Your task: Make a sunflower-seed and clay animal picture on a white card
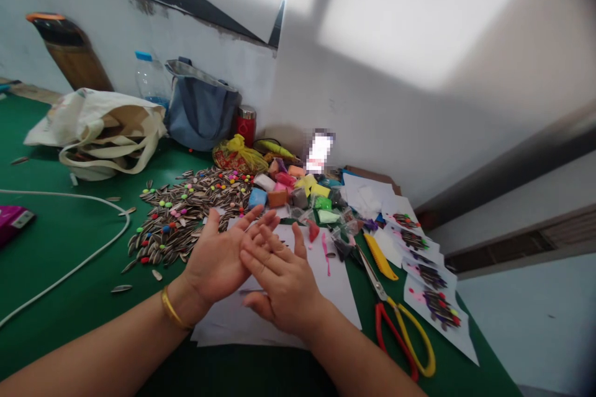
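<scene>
Over a stack of white paper (338,294), my left hand (221,260) is turned palm up with its fingers stretched out. My right hand (286,273) lies palm down across the left fingers, its own fingers extended and thumb apart. Whether anything small sits between the palms is hidden. Just beyond them on the sheet are a red lump of clay (313,232) and a thin pink tool (326,254). A heap of striped sunflower seeds (167,236), dotted with coloured seeds, spreads past my left hand. Packets of coloured clay (278,198) lie behind the paper.
To the right lie scissors (379,291) with red and yellow handles, a yellow cutter (379,255) and cards decorated with seeds (435,304). A phone (319,152) leans at the wall. Bags (202,108), a bottle (151,80) and a white cable (100,248) are left.
</scene>
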Demonstrator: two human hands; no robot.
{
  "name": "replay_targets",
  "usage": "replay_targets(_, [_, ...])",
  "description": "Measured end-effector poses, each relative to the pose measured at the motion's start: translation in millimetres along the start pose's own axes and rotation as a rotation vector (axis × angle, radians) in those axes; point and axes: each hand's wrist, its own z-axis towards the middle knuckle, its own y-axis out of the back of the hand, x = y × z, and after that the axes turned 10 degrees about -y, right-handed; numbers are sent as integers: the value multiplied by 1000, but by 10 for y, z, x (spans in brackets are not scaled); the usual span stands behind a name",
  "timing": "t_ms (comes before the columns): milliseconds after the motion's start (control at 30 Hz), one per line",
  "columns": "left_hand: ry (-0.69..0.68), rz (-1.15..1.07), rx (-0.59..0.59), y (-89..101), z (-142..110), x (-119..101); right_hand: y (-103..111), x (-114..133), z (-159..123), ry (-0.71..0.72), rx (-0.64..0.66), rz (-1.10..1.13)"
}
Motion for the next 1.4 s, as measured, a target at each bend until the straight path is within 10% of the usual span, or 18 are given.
replay_targets(1400, [61,-3,43,62,26,33,-12,-64,-30,-61,-77,-79])
